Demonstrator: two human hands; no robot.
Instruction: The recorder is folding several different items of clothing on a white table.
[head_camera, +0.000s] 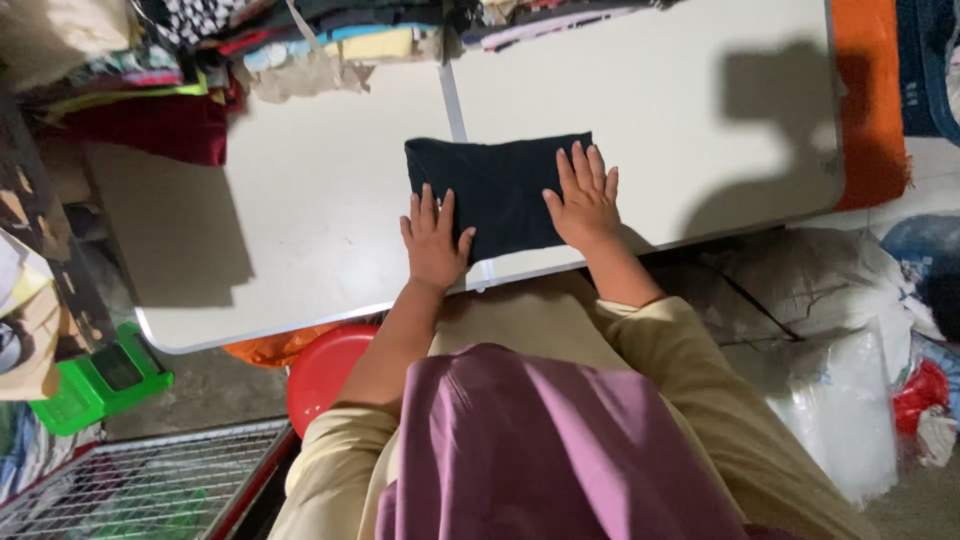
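A white folding table (330, 200) fills the view from above, and on it, close to the near edge and across the table's centre seam, lies a folded dark cloth (495, 185). Along the table's far edge runs a heap of mixed clothing (300, 40) in many colours, with a dark red garment (160, 125) spilling over the far left corner; none of it reaches the dark cloth, and the bare tabletop lies between them. Beyond the table's right end hangs an orange fabric (868, 100). Below the table's near edge, to the left, sit a red plastic stool (325, 375), a green box (95, 385) and a wire rack (140, 485); to the right of it lies a clear plastic bag (850, 410) on the floor. My left hand (433, 243) rests flat on the near left corner of the dark cloth, fingers straight and close together, palm partly on the table beside it. My right hand (583, 198) lies flat on the cloth's right end, fingers spread slightly and pointing toward the far edge. Neither hand grips or pinches anything; both press palm down.
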